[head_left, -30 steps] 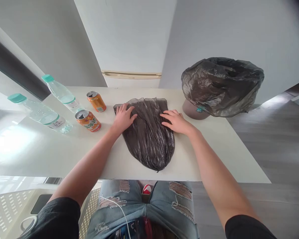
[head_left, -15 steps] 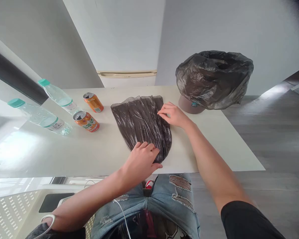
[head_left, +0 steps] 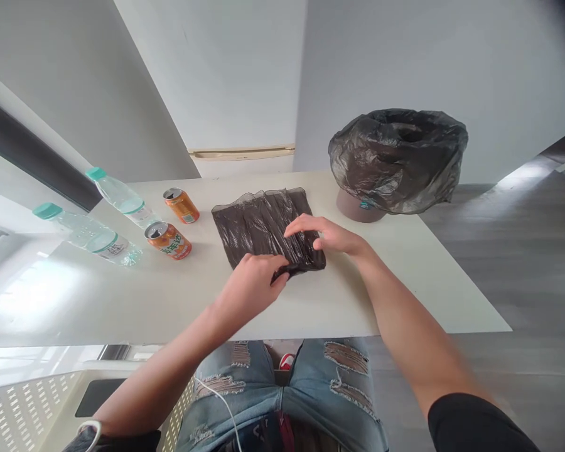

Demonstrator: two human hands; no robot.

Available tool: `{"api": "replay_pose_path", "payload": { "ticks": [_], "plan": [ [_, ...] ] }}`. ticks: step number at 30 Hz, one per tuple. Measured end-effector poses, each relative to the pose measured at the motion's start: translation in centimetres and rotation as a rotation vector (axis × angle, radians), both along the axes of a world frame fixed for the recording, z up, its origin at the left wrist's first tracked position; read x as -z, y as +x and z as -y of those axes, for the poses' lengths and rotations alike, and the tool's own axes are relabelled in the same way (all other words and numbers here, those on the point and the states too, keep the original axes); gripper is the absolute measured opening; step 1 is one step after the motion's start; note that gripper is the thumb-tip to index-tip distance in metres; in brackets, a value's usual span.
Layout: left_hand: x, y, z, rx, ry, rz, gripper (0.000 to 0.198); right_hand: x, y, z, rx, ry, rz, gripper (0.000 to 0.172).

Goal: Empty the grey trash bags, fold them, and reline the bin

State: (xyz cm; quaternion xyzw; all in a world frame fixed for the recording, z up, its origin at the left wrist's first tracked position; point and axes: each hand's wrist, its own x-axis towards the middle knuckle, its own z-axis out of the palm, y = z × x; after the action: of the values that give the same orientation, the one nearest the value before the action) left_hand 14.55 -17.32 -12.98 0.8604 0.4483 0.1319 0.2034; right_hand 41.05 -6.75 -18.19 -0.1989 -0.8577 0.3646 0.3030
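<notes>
A thin dark plastic garbage bag point(head_left: 258, 226) lies on the white table point(head_left: 183, 301), its near end folded upward. My left hand point(head_left: 258, 276) pinches that folded near edge between thumb and fingers. Over the bag's right part hovers or rests my right hand point(head_left: 324, 235), fingers stretched and thumb apart, gripping nothing; whether its fingertips touch the plastic I cannot tell. The bag's far edge is crinkled and lies flat.
A brown trash can point(head_left: 360, 207) lined with a dark bag point(head_left: 395, 163) stands at the table's right back. Two orange drink cans point(head_left: 181, 206) and two clear bottles with teal caps point(head_left: 89, 238) are at left. A perforated beige basket point(head_left: 23, 408) sits below left.
The bag's near end has been folded up and away from me, so the bag looks shorter. My left hand has closed on that edge. My right hand has moved slightly nearer, fingers extended.
</notes>
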Motion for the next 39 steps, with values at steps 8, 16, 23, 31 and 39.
{"api": "replay_pose_path", "payload": {
  "ticks": [8,16,23,31,39],
  "plan": [
    [0.5,-1.8,-4.1,-0.188,-0.076,0.317,0.030,0.9,-1.7,0.7,-0.005,-0.102,0.176,0.046],
    [0.9,-6.0,-3.1,-0.042,-0.258,0.168,0.033,-0.3,-0.9,1.1,-0.101,-0.404,0.032,0.038],
    [1.2,-6.8,-2.1,-0.007,-0.496,0.309,0.043,-1.6,-0.1,1.2,-0.201,-0.440,0.053,0.043],
    [3.2,-7.4,-2.8,-0.305,-0.476,0.563,0.044,-1.6,0.7,0.6,-0.122,-0.418,0.219,0.047],
    [3.2,-7.8,-2.0,-0.439,-0.491,0.714,0.048,-0.2,0.9,0.6,-0.183,-0.325,0.311,0.070]
  ]
}}
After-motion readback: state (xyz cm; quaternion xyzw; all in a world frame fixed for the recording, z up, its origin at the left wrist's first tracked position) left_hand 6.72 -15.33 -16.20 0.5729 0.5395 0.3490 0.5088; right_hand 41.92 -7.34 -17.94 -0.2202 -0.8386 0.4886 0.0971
